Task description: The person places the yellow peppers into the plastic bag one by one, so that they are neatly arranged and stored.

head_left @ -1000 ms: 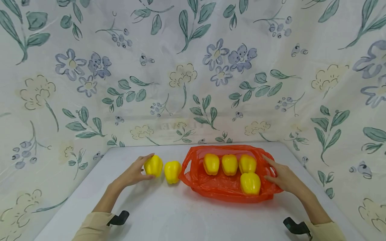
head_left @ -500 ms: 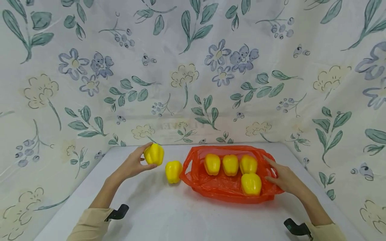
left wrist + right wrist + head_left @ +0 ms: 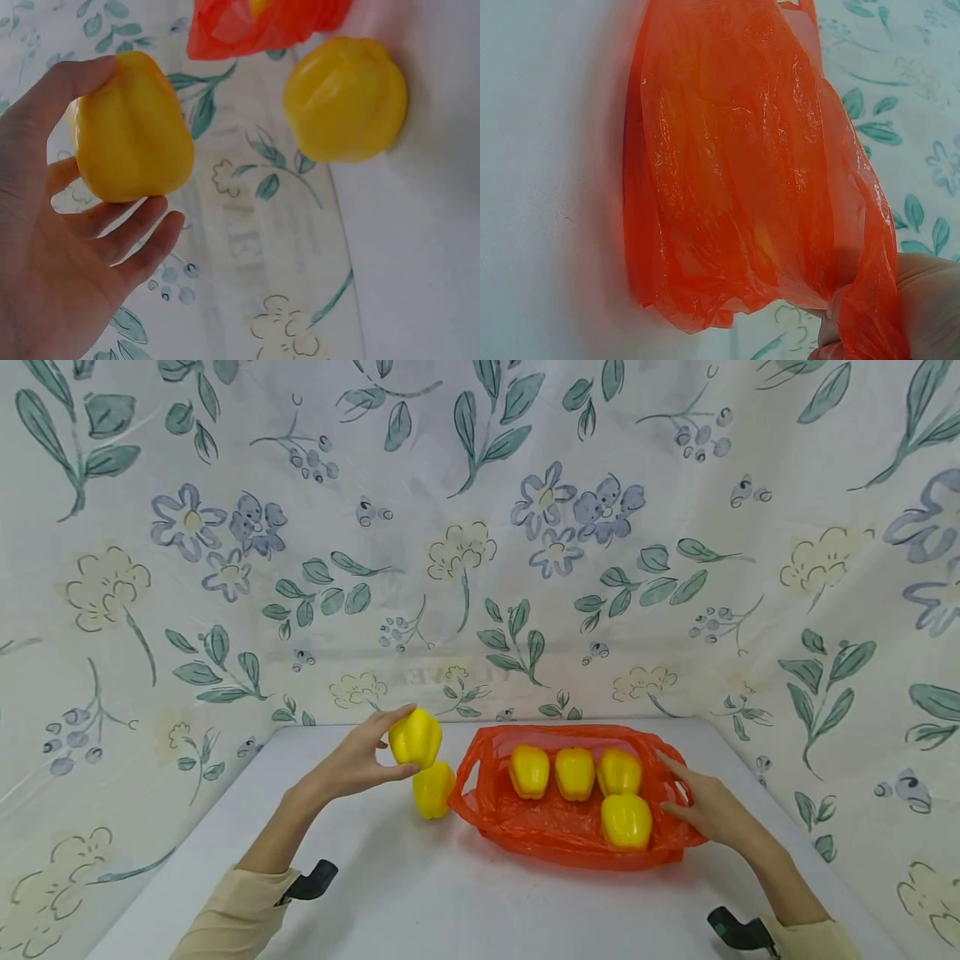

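Observation:
My left hand (image 3: 351, 768) holds a yellow bell pepper (image 3: 416, 739) up off the table, thumb on one side and fingers on the other. In the left wrist view this pepper (image 3: 135, 135) sits between thumb and fingertips. Just below it in the head view, another yellow bell pepper (image 3: 433, 793) stands on the table beside a red plastic bag (image 3: 540, 843). Several yellow peppers (image 3: 574, 774) lie inside the spread-out bag. At the bag's right end, my right hand (image 3: 708, 810) grips the handle; the right wrist view shows the thin plastic bunched at the hand (image 3: 934, 307).
A white table (image 3: 450, 910) carries everything. Behind it and at both sides hangs a floral-patterned cloth (image 3: 480, 610). Black wrist-camera mounts (image 3: 311, 882) stick out at both cuffs.
My left hand has lifted its pepper off the table and carried it right, now over the other loose pepper. The right hand and the bag have stayed in place.

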### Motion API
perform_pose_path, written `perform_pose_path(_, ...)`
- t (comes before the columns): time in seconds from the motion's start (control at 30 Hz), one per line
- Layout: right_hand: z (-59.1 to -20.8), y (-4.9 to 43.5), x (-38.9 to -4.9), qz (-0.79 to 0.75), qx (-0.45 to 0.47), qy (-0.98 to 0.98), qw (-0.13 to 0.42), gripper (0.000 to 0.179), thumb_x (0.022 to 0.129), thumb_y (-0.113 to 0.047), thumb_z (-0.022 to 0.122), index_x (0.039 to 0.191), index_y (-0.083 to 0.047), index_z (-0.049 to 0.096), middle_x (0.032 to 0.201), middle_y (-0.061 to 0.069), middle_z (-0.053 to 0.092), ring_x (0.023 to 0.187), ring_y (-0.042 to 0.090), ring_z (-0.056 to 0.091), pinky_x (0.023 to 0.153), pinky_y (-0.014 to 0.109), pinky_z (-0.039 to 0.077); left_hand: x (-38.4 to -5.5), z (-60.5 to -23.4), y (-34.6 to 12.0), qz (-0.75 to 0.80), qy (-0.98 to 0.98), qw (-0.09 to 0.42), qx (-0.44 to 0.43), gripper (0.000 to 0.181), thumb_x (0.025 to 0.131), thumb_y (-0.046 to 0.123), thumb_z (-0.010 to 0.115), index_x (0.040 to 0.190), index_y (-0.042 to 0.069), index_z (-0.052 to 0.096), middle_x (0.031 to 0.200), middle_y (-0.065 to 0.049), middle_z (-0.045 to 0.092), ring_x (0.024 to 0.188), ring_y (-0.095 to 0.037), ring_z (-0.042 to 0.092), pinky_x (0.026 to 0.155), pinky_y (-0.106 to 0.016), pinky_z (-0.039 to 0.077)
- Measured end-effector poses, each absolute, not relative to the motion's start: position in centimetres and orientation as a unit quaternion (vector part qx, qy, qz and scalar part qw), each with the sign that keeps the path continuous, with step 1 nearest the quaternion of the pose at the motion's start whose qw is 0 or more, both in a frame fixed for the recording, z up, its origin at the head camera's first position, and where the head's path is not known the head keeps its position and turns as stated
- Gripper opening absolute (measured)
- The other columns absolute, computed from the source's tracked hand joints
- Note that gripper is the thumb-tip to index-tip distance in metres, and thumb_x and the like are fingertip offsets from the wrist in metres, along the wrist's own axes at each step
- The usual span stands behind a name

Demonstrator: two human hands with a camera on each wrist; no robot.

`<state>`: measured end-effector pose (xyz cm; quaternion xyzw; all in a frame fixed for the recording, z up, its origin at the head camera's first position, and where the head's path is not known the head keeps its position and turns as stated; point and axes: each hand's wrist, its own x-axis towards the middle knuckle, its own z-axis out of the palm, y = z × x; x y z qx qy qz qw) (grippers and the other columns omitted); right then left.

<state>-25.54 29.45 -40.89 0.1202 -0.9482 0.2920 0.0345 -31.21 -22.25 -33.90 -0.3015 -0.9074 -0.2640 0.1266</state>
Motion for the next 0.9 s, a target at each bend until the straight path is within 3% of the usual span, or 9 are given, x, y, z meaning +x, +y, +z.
perform_pose_path(0.47, -40.7, 29.5, -25.5, 0.287, 0.118, -0.950, 0.032, 0.080, 0.087, -0.016, 0.073, 0.153, -0.007, 0.028, 0.127, 0.031, 0.054, 0.069, 0.013, 0.054, 0.059, 0.021, 0.055, -31.0, -32.7, -18.3, -0.272, -0.896, 0.093, -0.338, 0.086, 0.078, 0.042, 0.080, 0.151, 0.033, 0.035, 0.141, -0.003, 0.050, 0.116, -0.019, 0.055, 0.093, -0.046, 0.055)
perform_pose_path(0.73, -40.9, 29.4, -25.5, 0.293, 0.117, -0.949, 0.030, 0.079, 0.087, -0.014, 0.072, 0.153, -0.007, 0.029, 0.128, 0.031, 0.054, 0.068, 0.014, 0.054, 0.059, 0.021, 0.055, -31.1, -32.9, -16.1, -0.265, -0.887, 0.081, -0.368, 0.084, 0.078, 0.036, 0.080, 0.150, 0.028, 0.038, 0.139, -0.003, 0.050, 0.115, -0.018, 0.054, 0.089, -0.041, 0.056)
perform_pose_path(0.9, -40.9, 29.5, -25.6, 0.293, 0.118, -0.948, 0.031, 0.079, 0.087, -0.014, 0.072, 0.153, -0.008, 0.029, 0.127, 0.031, 0.054, 0.066, 0.013, 0.054, 0.058, 0.020, 0.055, -31.2, -33.1, -14.5, -0.252, -0.890, 0.063, -0.373, 0.084, 0.078, 0.038, 0.079, 0.150, 0.031, 0.037, 0.138, 0.000, 0.050, 0.114, -0.015, 0.054, 0.088, -0.034, 0.055)
